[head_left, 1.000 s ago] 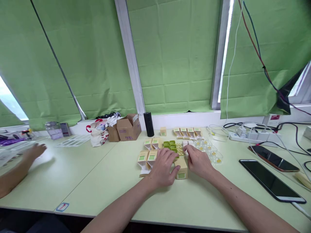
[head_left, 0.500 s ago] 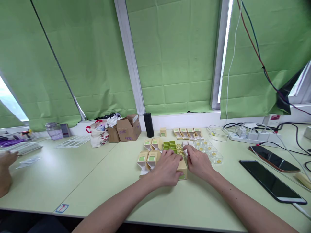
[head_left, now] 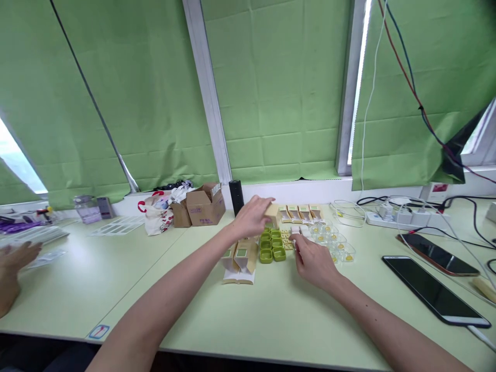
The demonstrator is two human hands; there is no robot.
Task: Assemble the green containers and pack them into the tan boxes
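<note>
My left hand (head_left: pixel 253 216) is closed on a small cream cardboard box (head_left: pixel 272 213), held above the far end of the green square cups (head_left: pixel 266 256). My right hand (head_left: pixel 315 258) is curled, fingertips pressed together beside small yellow pieces (head_left: pixel 287 241) and white pieces (head_left: pixel 300 229); anything inside its fingers is hidden. Clear plastic containers with yellow centres (head_left: pixel 336 242) sit just right of this hand. Open cream boxes with green labels (head_left: pixel 243 258) stand below my left wrist, flaps towards me. More open boxes (head_left: pixel 305 212) form a row at the back.
A black cylinder (head_left: pixel 236 196), a brown carton (head_left: pixel 205 204) and a cloth bag (head_left: pixel 157 214) stand along the wall. At right lie two phones (head_left: pixel 434 289), a power strip (head_left: pixel 411 219) and cables. Another person's hand (head_left: pixel 15 263) is at far left.
My left hand has carried the cream box from the table's near middle away from me and leftward, uncovering the green cups. My right hand has barely moved.
</note>
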